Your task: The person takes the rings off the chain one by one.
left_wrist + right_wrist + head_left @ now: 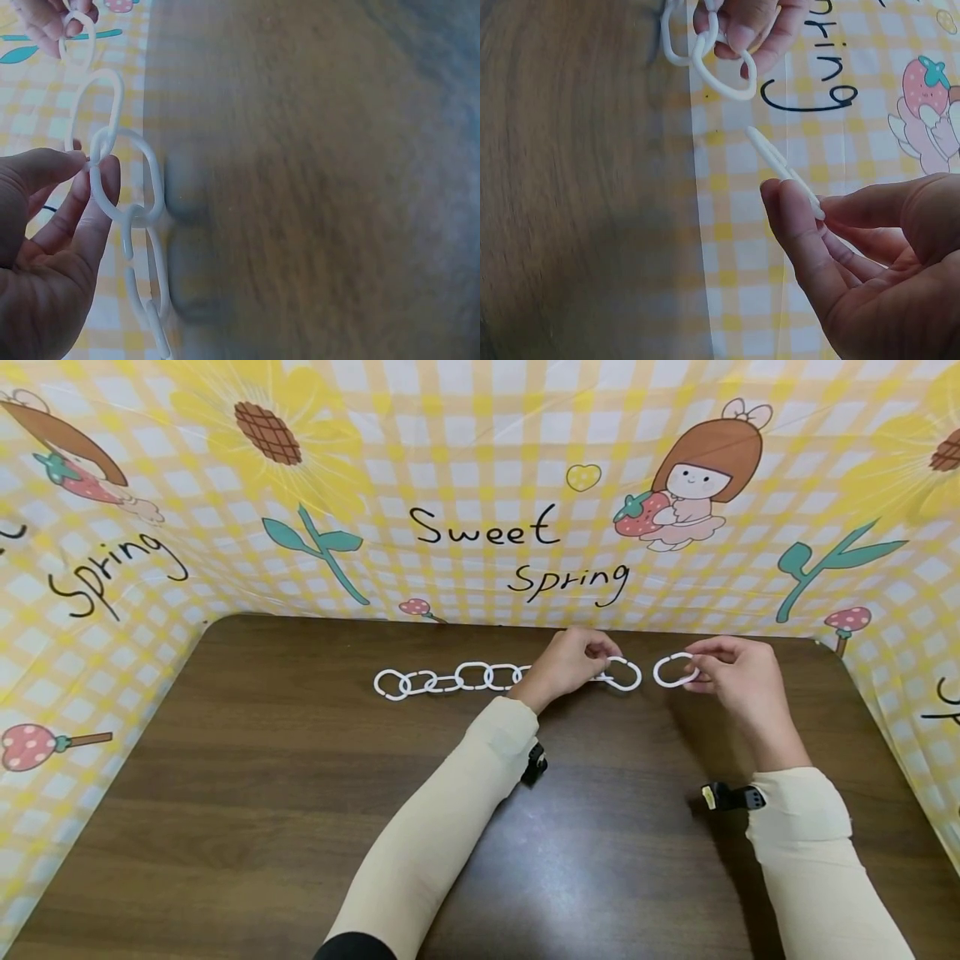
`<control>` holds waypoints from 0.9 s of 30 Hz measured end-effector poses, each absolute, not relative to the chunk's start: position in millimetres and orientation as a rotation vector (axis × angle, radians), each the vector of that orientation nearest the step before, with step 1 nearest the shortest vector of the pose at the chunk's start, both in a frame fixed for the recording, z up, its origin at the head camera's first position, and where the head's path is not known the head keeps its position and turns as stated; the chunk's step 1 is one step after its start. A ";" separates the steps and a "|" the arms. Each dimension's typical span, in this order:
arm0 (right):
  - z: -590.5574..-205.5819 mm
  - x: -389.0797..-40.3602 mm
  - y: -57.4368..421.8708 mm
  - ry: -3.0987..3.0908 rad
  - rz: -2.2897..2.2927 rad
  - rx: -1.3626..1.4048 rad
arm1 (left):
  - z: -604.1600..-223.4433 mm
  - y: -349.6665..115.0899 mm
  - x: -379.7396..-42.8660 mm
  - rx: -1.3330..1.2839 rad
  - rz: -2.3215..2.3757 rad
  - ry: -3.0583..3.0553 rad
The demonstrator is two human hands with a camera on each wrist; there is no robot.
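Observation:
A chain of white plastic links (474, 676) stretches across the far part of the table. My left hand (566, 664) pinches this chain near its right end, between thumb and fingers, where the end link (118, 97) joins its neighbour. To the right, my right hand (738, 681) pinches a separate oval link (663, 671) by its right side. That loose link shows almost edge-on in the right wrist view, with a gap in its side. A small space lies between it and the chain's end link (636, 675). Part of the chain is hidden behind the left hand.
The dark brown wooden table (225, 802) meets a yellow checked cloth (480, 460) that stands behind it and at both sides. Both hands are close to the table's far edge. A black wrist camera (723, 797) is strapped to the right wrist.

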State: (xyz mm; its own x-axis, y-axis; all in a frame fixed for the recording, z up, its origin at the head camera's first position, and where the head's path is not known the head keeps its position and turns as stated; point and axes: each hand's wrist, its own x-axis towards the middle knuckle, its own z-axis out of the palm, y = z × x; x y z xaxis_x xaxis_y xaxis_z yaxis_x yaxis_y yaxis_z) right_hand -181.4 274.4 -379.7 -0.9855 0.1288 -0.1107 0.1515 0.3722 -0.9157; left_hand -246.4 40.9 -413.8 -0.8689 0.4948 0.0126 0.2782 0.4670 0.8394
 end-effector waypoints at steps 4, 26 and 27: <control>-380.1 -182.5 277.2 2.595 -1.714 0.289 | -413.3 39.5 -246.8 0.648 1.360 2.494; -397.1 -187.8 313.0 2.236 -2.136 0.525 | -410.6 39.9 -245.3 0.609 1.372 2.471; -398.1 -188.3 314.1 2.228 -2.140 0.532 | -410.9 39.9 -245.0 0.603 1.370 2.469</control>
